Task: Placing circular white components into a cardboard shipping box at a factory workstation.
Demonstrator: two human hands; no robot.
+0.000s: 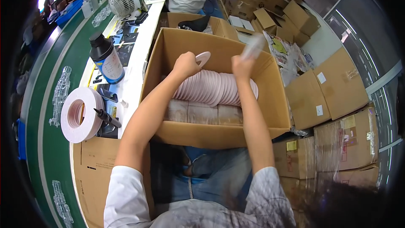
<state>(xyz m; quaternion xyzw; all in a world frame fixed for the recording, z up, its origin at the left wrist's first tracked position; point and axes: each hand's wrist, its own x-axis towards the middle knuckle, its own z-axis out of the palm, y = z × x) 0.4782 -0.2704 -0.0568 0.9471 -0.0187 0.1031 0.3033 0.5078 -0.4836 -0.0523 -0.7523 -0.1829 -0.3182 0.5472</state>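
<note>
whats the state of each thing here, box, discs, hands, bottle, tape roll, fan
cardboard box: open, flaps up
pink discs: stacked in a row on edge inside the box
left hand: pinching one pink ring
right hand: gripping a blurred clear wrap
black bottle: upright, capped
pink tape roll: lying flat
fan: upright

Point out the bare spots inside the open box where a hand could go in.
Free: the box floor behind the disc row, toward the far wall, and the near-left corner beside the wrapped stacks. Crowded: the middle, where the left hand and right hand work over the discs.
</note>
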